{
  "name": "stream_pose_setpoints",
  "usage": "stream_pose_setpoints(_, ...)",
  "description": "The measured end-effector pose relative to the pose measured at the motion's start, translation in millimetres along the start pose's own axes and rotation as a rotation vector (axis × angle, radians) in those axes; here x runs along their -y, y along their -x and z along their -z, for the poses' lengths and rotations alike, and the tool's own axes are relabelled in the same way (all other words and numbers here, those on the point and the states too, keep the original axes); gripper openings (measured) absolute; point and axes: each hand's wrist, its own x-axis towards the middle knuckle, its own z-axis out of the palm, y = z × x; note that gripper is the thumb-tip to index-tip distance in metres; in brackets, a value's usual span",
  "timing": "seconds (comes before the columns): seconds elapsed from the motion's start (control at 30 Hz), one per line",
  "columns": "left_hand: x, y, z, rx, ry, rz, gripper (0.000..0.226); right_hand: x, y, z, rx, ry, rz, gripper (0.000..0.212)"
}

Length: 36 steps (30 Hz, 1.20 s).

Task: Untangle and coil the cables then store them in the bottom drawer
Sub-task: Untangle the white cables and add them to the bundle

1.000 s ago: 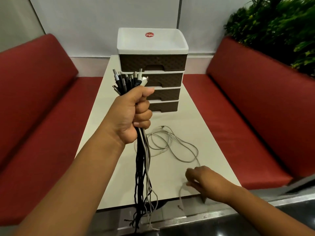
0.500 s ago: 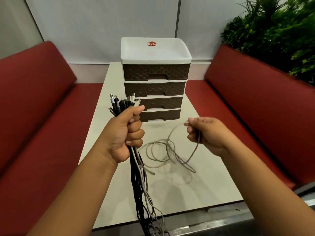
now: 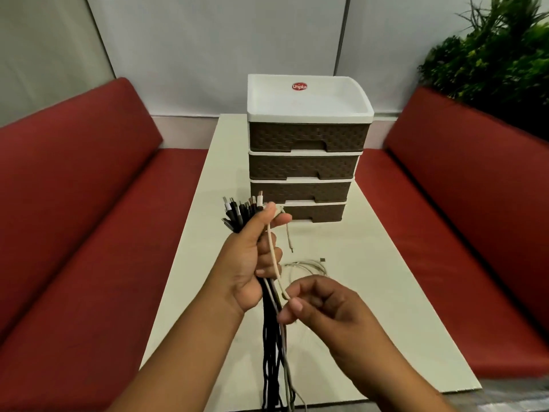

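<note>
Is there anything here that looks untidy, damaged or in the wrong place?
Nothing looks damaged. The only loose item is a grey cable lying uncoiled on the table, behind the right hand. All four drawers of the drawer unit are closed.

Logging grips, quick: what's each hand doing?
Left hand: grips the bundle of black and grey cables.
Right hand: pinches the beige cable.

One drawer unit (image 3: 306, 150) with four drawers, two red benches (image 3: 74, 233), one table (image 3: 371, 278), one plant (image 3: 499, 60).
</note>
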Motion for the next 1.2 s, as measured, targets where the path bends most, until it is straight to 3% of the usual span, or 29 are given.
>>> stream_pose_setpoints(0.1,2,-1,2,-0.002,-0.012,-0.040,0.026,-9,-2,3,0.024,0.117,-0.019,0.005)
stream_pose_setpoints(0.23,3,-4,1,-0.023,0.018,-0.072,0.024,-17,-7,13,0.155,0.538,-0.036,0.003)
stream_pose_setpoints(0.43,1,-9,7,-0.034,0.043,-0.077,0.021,-31,-3,12,0.279,0.584,-0.090,0.004)
stream_pose_setpoints(0.6,3,-9,7,0.018,0.009,-0.088,0.021,-26,-5,16,0.206,0.660,-0.014,0.015)
stream_pose_setpoints(0.7,5,-6,5,0.050,-0.033,-0.104,0.020,-12,-14,10,-0.051,0.534,0.130,0.028)
stream_pose_setpoints(0.87,10,0,0,0.033,-0.086,-0.106,0.021,8,-30,-13,-0.288,0.446,0.337,0.015)
stream_pose_setpoints(1.0,10,2,1,0.016,-0.053,-0.105,0.022,1,-27,-26,-0.345,0.474,0.370,0.014)
stream_pose_setpoints(1.2,15,6,8,-0.014,0.095,-0.156,0.035,-27,-12,-54,-0.263,0.197,0.259,0.011)
